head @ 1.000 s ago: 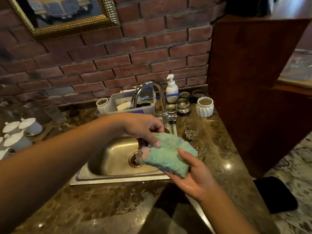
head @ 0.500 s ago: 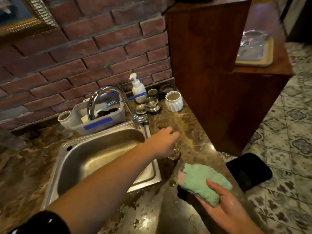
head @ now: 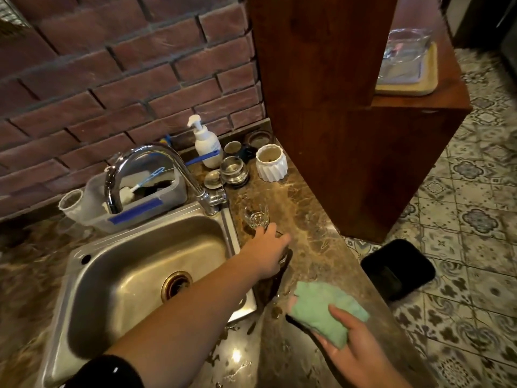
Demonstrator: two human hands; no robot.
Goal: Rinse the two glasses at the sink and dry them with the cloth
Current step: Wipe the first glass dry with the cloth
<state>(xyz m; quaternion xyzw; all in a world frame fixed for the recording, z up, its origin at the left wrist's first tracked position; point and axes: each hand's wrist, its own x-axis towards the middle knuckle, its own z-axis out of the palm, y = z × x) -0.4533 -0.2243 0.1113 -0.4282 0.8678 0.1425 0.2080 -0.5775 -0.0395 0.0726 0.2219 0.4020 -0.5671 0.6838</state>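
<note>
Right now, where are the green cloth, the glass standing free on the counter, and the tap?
green cloth (head: 324,315), head view, the middle of its fluffy upper side.
free-standing glass (head: 256,217), head view, its clear wall near the bottom.
tap (head: 208,199), head view, its chrome base.

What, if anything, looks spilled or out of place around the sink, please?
Water looks splashed on the counter in front of the sink's right corner, beside the held cloth. A pale cup leans tilted against the plastic bin.

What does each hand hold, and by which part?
The right hand holds the cloth by its near end, thumb on top. The left hand covers a glass from above; its grip is hidden.
</note>
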